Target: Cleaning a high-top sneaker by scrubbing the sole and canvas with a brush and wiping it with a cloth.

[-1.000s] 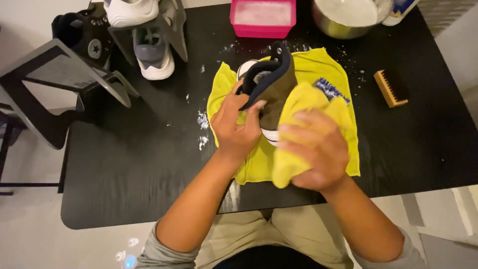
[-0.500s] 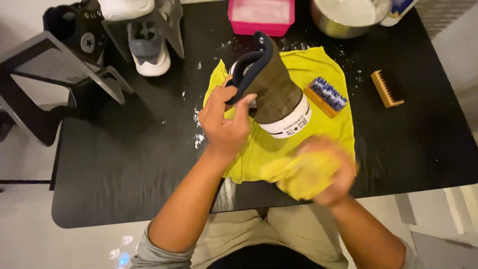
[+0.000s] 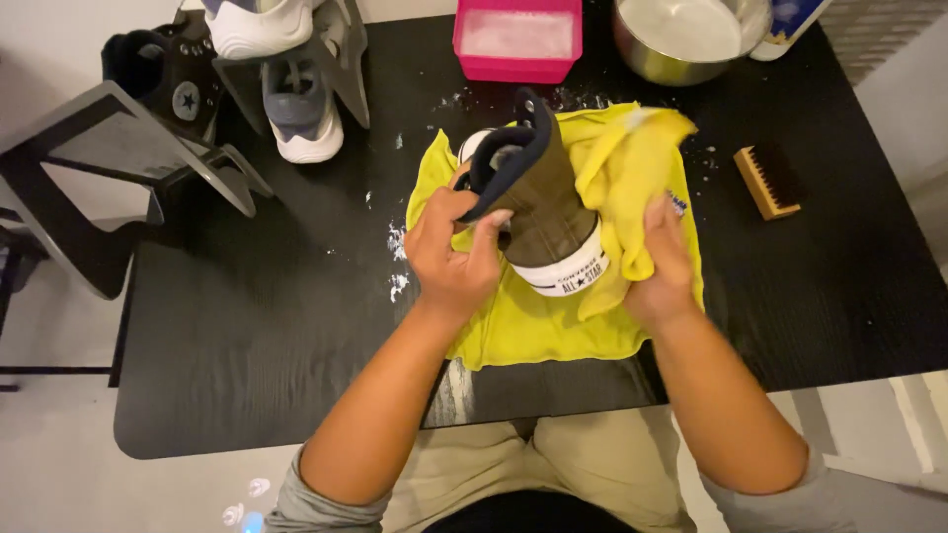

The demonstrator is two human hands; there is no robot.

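An olive high-top sneaker (image 3: 545, 197) with a dark collar and white sole stands heel-up over a yellow cloth (image 3: 533, 331) spread on the black table (image 3: 247, 326). My left hand (image 3: 454, 252) grips the sneaker by its collar and side. My right hand (image 3: 664, 265) presses a folded part of the yellow cloth against the sneaker's right side.
A pink tub (image 3: 516, 39) and a metal bowl (image 3: 681, 39) stand at the table's far edge. A wooden brush (image 3: 767, 181) lies to the right. White foam specks (image 3: 397, 242) dot the table. A rack at the far left holds a white-grey sneaker (image 3: 296, 114) and a black sneaker (image 3: 163, 79).
My right hand rose from the near edge of the cloth to the sneaker's right side, pulling cloth up against it. My left hand turned the sneaker more upright.
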